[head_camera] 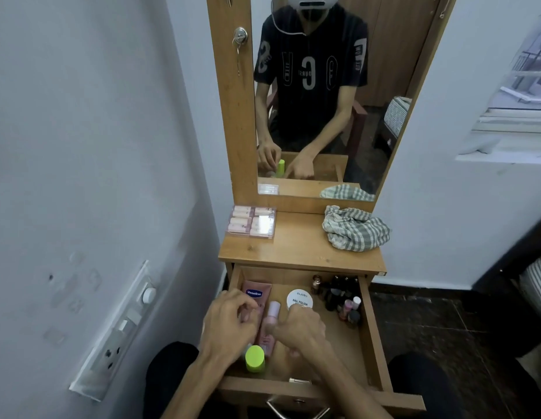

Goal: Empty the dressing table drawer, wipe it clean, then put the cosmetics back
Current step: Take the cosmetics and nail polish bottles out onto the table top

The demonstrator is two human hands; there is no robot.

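Wooden drawer mostly full; both hands inside: left hand curled, grasp unclear; right hand likewise. Stage uncertain.

I sit facing a pale wall with a switch panel low on my left. Far ahead a wood-framed mirror rises; a window brightens the right, above dark floor.
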